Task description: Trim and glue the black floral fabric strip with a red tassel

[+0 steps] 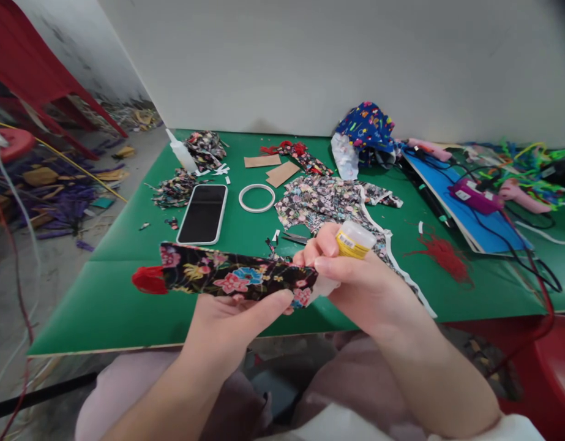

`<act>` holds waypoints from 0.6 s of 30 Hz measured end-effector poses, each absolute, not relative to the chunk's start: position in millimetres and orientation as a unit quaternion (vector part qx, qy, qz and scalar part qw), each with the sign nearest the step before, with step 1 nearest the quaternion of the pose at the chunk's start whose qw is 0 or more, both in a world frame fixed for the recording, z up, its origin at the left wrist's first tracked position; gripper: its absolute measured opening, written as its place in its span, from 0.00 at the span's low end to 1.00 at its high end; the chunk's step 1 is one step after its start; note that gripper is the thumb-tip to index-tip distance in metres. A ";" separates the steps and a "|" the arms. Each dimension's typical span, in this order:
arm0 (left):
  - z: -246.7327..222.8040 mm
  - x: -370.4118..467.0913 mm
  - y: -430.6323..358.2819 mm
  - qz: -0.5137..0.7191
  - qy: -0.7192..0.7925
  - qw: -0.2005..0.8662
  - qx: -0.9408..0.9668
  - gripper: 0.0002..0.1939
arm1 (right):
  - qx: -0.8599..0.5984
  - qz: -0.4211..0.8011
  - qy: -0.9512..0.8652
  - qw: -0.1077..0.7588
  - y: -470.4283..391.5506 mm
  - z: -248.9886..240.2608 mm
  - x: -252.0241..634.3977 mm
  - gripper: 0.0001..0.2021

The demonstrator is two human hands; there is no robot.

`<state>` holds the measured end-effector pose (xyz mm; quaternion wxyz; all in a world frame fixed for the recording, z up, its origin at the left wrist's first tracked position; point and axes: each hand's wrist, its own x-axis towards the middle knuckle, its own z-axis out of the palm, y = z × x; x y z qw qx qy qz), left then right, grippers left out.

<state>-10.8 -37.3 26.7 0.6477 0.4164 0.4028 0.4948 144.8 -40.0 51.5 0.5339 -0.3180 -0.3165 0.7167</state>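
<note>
A flat strip of black floral fabric (239, 275) with a red piece (149, 280) at its left end is held above the table's front edge. My left hand (236, 321) grips it from below, thumb on its front face. My right hand (355, 275) is closed around a small clear bottle with a yellow label (354, 241), at the strip's right end. Something whitish shows between the right fingers and the strip; its shape is unclear. Behind the hands lie small scissors (295, 237), partly hidden, and cut floral fabric (328, 199).
The green table (139, 306) bears a phone (202, 214), a white tape ring (257, 198), brown card pieces (262, 161), a white nozzle bottle (183, 154), blue patterned fabric (367, 131), red threads (442, 254), and a blue folder (466, 208) with a purple device (475, 196) and cables.
</note>
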 end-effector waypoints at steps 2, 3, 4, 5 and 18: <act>29.5 -10.4 -38.3 0.491 0.408 0.657 0.400 0.06 | -0.285 0.736 -0.301 0.535 -37.7 48.4 143.5 0.11; 31.3 -10.4 -38.9 0.489 0.407 0.663 0.395 0.07 | -0.266 0.749 -0.288 0.534 -36.5 46.6 142.8 0.11; 33.2 -10.6 -39.4 0.484 0.411 0.668 0.389 0.07 | -0.248 0.763 -0.274 0.530 -35.3 44.8 142.1 0.11; 34.9 -10.9 -39.9 0.477 0.419 0.671 0.383 0.07 | -0.232 0.777 -0.261 0.523 -34.1 43.1 141.5 0.11; 37.1 -15.0 -41.8 0.473 0.436 0.659 0.389 0.08 | -0.208 0.790 -0.263 0.513 -31.2 38.7 138.5 0.12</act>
